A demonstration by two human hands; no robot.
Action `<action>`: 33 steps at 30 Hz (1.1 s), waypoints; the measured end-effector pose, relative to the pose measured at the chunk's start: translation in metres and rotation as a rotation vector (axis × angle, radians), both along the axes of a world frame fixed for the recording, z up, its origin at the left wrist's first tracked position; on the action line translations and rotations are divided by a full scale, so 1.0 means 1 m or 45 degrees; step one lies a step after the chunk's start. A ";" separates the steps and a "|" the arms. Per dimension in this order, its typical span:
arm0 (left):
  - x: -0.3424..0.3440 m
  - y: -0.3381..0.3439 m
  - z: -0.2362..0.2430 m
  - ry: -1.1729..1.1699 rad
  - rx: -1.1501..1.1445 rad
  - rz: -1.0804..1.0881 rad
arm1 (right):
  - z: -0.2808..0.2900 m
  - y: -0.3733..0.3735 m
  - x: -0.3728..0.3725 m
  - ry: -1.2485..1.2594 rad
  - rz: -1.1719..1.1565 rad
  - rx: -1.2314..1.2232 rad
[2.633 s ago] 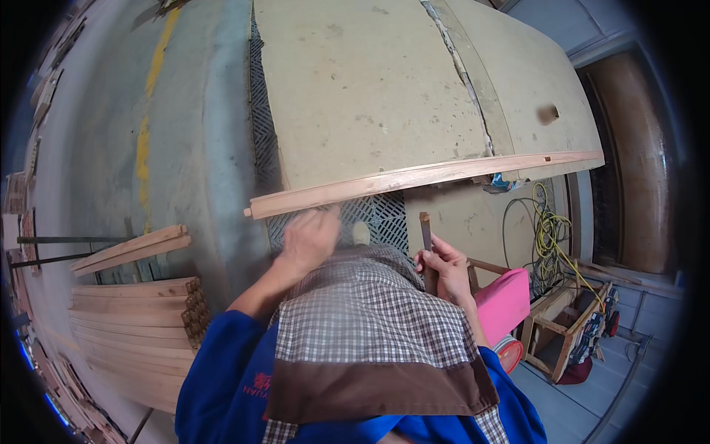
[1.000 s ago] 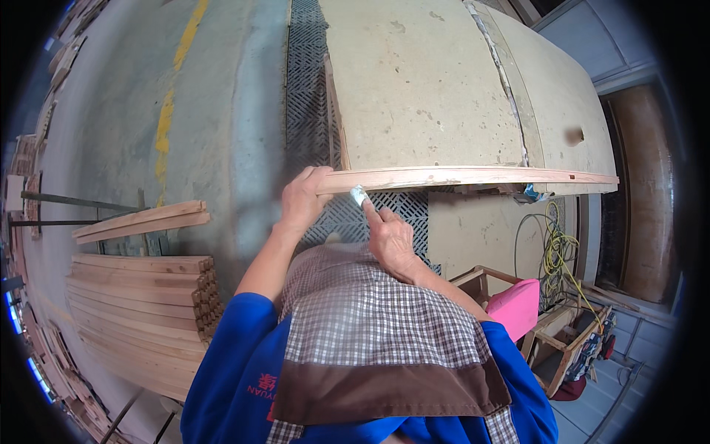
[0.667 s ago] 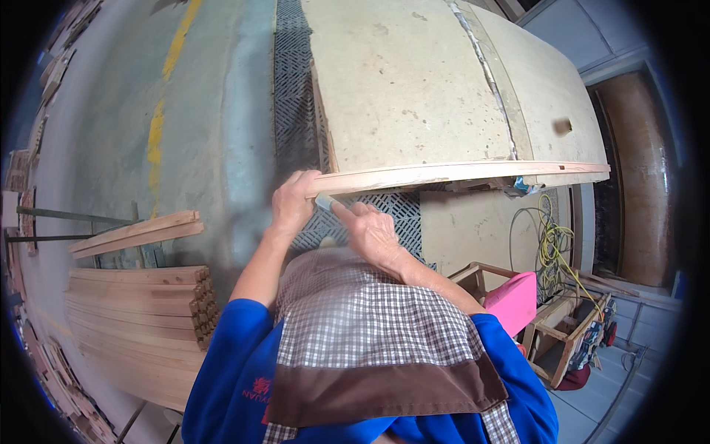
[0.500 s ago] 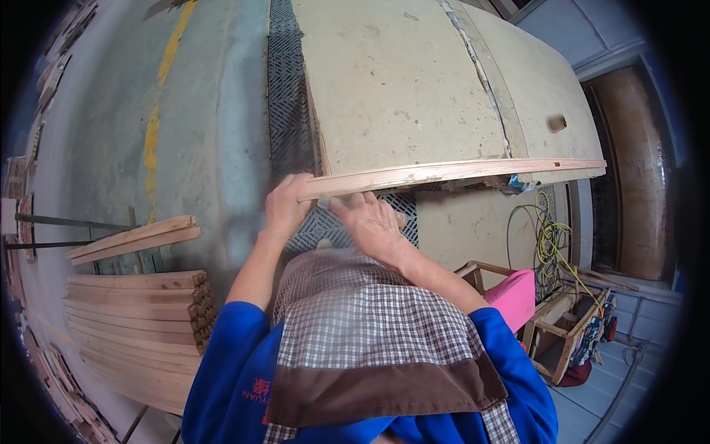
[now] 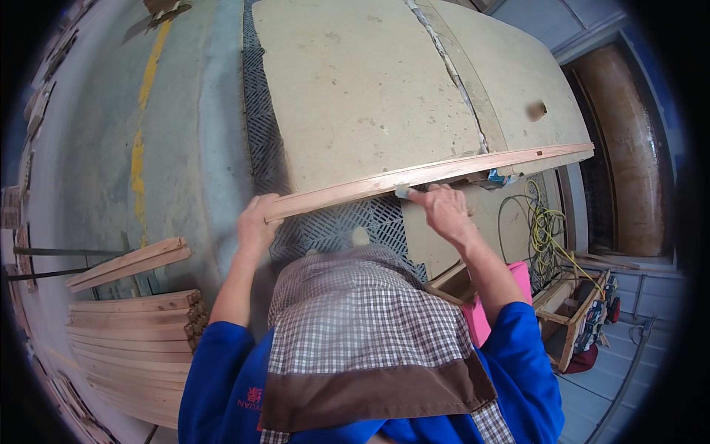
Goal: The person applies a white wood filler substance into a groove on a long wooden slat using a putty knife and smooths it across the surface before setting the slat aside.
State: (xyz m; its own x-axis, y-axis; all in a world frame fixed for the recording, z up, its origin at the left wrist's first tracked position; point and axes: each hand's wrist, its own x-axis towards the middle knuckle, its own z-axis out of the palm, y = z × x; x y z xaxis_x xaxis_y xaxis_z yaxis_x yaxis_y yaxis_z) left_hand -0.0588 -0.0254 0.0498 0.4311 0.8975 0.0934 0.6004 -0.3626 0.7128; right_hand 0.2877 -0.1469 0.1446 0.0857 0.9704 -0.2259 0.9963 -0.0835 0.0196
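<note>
A long, pale wooden strip (image 5: 436, 170) lies along the near edge of a big beige tabletop (image 5: 370, 89), its left end jutting past the corner. My left hand (image 5: 256, 228) is closed around that end. Closed on a putty knife (image 5: 403, 192), my right hand (image 5: 447, 213) is just below the strip's middle. The blade rests at the strip's near side; most of the handle is hidden in my fingers.
Stacked wooden strips (image 5: 133, 325) stand at the lower left, with two more on a metal rack (image 5: 59, 251). At the right are a coiled yellow cable (image 5: 546, 229), a pink object (image 5: 521, 281) and a wooden crate (image 5: 562, 311). Patterned black matting (image 5: 325, 226) covers the floor ahead.
My right hand and the putty knife have moved right along the strip, away from my left hand. My left hand and the strip's left end sit lower and further left in view.
</note>
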 end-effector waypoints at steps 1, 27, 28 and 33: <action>-0.001 0.001 -0.002 -0.009 0.008 -0.001 | -0.003 -0.003 0.017 -0.016 -0.063 -0.082; 0.003 -0.001 0.007 0.027 0.032 0.021 | -0.009 0.011 -0.068 0.259 0.285 0.097; 0.003 0.000 0.005 0.013 0.008 0.028 | -0.015 0.013 -0.070 0.222 0.272 0.078; 0.001 -0.001 0.005 0.043 -0.021 0.045 | -0.016 -0.003 -0.043 0.142 0.192 0.043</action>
State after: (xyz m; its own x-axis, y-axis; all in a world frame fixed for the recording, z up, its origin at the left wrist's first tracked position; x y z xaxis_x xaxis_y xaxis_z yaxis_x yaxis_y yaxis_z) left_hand -0.0582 -0.0266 0.0550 0.4016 0.9135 0.0646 0.6365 -0.3292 0.6975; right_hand 0.2445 -0.1499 0.1284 -0.0850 0.9775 -0.1933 0.9934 0.0682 -0.0917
